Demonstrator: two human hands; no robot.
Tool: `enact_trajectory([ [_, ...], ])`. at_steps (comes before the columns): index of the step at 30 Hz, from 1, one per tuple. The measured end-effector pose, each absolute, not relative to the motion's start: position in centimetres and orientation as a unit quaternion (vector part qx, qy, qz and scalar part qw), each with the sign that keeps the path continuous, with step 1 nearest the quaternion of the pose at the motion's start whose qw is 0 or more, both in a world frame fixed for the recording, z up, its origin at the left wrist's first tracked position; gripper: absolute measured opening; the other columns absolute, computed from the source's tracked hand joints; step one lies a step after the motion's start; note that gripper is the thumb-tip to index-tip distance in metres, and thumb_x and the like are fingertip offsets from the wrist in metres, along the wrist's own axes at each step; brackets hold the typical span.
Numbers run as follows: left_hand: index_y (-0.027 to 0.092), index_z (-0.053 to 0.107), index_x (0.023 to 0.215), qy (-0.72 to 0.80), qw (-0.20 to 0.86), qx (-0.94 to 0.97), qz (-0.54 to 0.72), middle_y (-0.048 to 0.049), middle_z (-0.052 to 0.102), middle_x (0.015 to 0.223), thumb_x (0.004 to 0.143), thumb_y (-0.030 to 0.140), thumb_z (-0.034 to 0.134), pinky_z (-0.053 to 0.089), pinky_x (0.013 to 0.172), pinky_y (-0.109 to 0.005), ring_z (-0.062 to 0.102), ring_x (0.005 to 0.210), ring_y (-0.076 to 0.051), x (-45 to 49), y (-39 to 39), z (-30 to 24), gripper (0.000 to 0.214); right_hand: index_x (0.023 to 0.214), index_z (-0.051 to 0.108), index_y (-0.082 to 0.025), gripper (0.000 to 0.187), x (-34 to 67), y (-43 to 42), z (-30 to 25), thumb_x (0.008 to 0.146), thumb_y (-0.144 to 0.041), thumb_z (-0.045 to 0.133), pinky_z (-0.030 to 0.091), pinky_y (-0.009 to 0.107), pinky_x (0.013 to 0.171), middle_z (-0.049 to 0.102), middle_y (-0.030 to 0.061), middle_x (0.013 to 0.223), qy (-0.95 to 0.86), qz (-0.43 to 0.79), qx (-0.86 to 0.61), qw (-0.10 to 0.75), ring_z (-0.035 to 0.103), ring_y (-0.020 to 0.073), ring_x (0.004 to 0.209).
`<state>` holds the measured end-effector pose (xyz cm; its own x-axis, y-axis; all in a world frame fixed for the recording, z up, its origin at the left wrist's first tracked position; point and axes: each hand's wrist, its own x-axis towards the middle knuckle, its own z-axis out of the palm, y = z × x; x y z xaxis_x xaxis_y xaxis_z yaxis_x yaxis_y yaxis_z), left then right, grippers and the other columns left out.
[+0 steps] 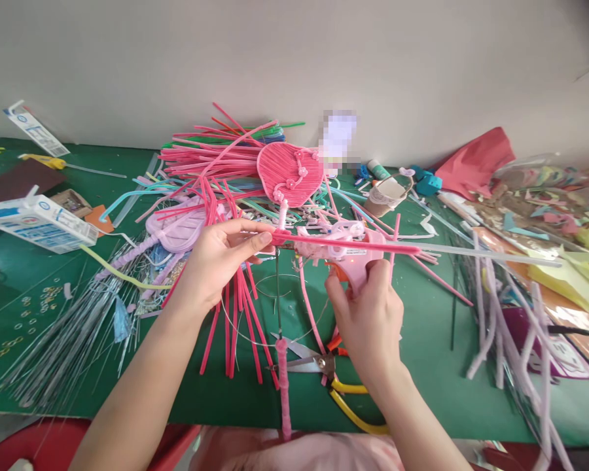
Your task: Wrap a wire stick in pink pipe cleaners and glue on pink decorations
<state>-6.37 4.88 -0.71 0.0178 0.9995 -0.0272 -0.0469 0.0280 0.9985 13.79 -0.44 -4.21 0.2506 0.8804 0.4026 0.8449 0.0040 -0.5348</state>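
Observation:
My right hand (pixel 370 311) grips a pink hot glue gun (pixel 359 271) with an orange trigger, its nozzle pointing left towards my left hand. A long translucent glue stick (pixel 491 252) lies in line behind it. My left hand (pixel 230 255) pinches a bunch of red pipe cleaners (pixel 240 307) where they meet a thin dark wire stem (pixel 277 294). One red pipe cleaner (pixel 343 244) stretches right, in front of the glue gun. The stem's lower end is wrapped in pink (pixel 283 386). Beyond my hands rests a pink-red fan shape (pixel 292 173) with small flowers.
Yellow-handled pliers (pixel 346 392) and open scissors (pixel 299 356) lie close below my right hand. Loose wires (pixel 78 333) and a lilac fan shape (pixel 177 226) are at left, near a milk carton (pixel 44 222). Pale purple pipe cleaners (pixel 491 307) and paper scraps lie right.

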Motion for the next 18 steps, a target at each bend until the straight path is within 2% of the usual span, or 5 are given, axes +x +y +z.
enact_trajectory([
  [18,0.023,0.080,0.082,0.491,0.522,0.484,0.503,-0.0009,0.077,0.080,0.066,0.033,0.088,0.055,0.064,-0.019,0.070,0.078,-0.015,-6.33,4.94,-0.70,0.020,0.081,0.026,-0.027,0.030,13.70,-0.44,-3.96,0.080,-0.040,0.053,0.027,0.025,0.044,0.037,-0.0072,0.058,-0.609,0.029,-0.705,0.363,0.036,0.0154,0.046],
])
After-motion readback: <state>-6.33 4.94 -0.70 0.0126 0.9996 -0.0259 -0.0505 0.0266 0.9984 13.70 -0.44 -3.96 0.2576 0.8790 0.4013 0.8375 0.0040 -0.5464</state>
